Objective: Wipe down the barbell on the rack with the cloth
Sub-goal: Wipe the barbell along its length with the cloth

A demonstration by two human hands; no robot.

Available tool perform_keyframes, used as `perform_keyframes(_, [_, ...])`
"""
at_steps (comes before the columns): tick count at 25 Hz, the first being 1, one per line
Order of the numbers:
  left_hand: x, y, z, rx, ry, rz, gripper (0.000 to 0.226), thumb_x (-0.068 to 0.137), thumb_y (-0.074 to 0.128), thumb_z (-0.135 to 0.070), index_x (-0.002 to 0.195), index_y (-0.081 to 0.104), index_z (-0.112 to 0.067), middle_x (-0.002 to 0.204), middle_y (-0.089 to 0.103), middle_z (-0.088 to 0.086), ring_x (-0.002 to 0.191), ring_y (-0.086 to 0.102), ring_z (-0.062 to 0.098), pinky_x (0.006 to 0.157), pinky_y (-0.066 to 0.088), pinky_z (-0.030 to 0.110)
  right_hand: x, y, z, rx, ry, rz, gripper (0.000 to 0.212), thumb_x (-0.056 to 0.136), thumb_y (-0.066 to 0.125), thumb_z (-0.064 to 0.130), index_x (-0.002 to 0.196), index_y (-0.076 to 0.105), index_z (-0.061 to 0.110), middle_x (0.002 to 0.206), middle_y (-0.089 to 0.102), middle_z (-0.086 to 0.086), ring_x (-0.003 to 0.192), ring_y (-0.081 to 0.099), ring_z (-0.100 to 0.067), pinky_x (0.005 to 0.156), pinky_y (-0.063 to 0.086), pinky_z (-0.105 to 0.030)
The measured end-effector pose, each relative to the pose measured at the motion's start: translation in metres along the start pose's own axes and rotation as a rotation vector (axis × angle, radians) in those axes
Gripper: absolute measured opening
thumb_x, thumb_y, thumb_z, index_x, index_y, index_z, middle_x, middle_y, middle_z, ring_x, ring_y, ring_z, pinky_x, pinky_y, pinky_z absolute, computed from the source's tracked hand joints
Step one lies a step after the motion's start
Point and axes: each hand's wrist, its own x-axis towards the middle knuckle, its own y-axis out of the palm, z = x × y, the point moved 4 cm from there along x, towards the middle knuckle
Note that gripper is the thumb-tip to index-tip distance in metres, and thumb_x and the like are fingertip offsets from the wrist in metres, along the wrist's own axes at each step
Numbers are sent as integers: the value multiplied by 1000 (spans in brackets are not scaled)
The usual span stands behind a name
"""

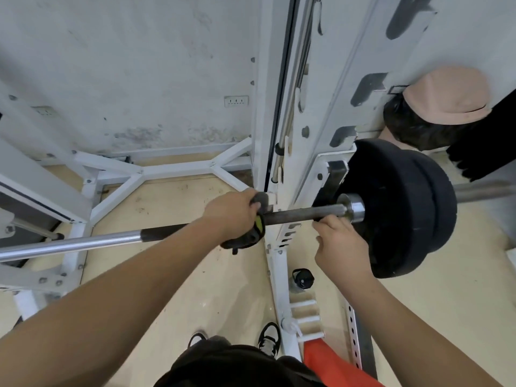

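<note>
Clamped around the bar, the left hand [231, 212] has the cloth [255, 219] wrapped under its fingers, a dark rag with a flash of yellow-green at its edge, squeezed onto the barbell [303, 213] just left of the rack upright [282, 169]. Over at three o'clock from it, the right hand [342, 241] reaches up under the shaft beside the chrome collar [353, 209]; its fingertips touch the bar from below, but whether they close fully round it is hidden from this angle, so call that one unclear. It looks like a steadying hold, keeping the bar from rolling in its hooks while the other hand scrubs. The barbell lies across the picture from nine o'clock to three, bright sleeve out left, dull knurled section in the middle, and black weight plates [402, 210] loaded at the right end, just beyond the collar. That load is likely why the bar stays racked for cleaning, not lifted off. Down at six o'clock you see the person's shoes [268, 337] planted close to the rack base, with a dark bottle [303, 277] standing on the floor near the frame. Up at two o'clock a pinkish cap [446, 96] sits on something dark. Judging by the grip, the wipe is working the stretch between upright and collar, with the long left run yet to check.
</note>
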Motion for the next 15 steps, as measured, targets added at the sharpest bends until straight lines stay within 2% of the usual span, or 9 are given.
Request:
perform_keyframes(2, [2, 5, -41, 160, 15, -49, 24, 99, 49, -22, 119, 58, -29, 106, 68, 3, 92, 63, 29, 72, 48, 38, 0, -1, -2, 26, -33, -40, 41, 56, 81, -13, 89, 81, 11, 88, 72, 1, 82, 68, -27, 47, 48, -27])
perform_keyframes(4, [4, 23, -98, 138, 129, -70, 31, 96, 54, -16, 123, 57, -29, 110, 68, 2, 101, 63, 30, 73, 47, 38, 3, -5, 2, 29, -20, -37, 36, 52, 79, -11, 79, 79, 12, 81, 69, 2, 75, 66, -26, 45, 44, -25])
perform_keyframes(6, [1, 33, -117, 104, 188, -131, 37, 96, 56, -17, 131, 53, -27, 121, 66, 2, 111, 58, 29, 76, 46, 38, 6, -7, 4, 0, -2, 1, 33, 49, 80, -7, 73, 77, 15, 77, 67, 2, 72, 65, -25, 46, 34, -21])
perform_keyframes(8, [-6, 28, -89, 86, 210, -183, 39, 100, 53, -22, 139, 50, -30, 129, 63, -2, 116, 55, 27, 78, 44, 37, 8, -6, 4, -32, 3, 48, 33, 48, 83, -4, 75, 78, 15, 78, 66, 2, 74, 66, -25, 48, 29, -20])
perform_keyframes(10, [-20, 27, -37, 139, 177, -206, 37, 101, 54, -25, 138, 51, -31, 128, 63, -4, 113, 56, 26, 76, 42, 36, 9, -6, 5, -51, 1, 84, 32, 54, 83, 0, 83, 80, 15, 84, 67, 2, 81, 66, -25, 51, 28, -20])
perform_keyframes(13, [-50, 18, 19, 199, -18, -374, 33, 95, 58, -19, 127, 58, -26, 115, 68, -2, 102, 59, 28, 76, 48, 38, 14, -11, 15, -40, 44, 124, 22, 78, 75, 11, 99, 79, 18, 100, 68, 2, 101, 64, -24, 62, 35, -26])
perform_keyframes(15, [-59, 26, 4, 216, -114, -407, 32, 88, 53, -10, 117, 60, -22, 111, 68, 2, 101, 59, 33, 79, 47, 43, 17, -16, 37, -14, 4, 91, 10, 85, 71, 19, 91, 78, 18, 92, 68, 1, 95, 65, -27, 66, 41, -31])
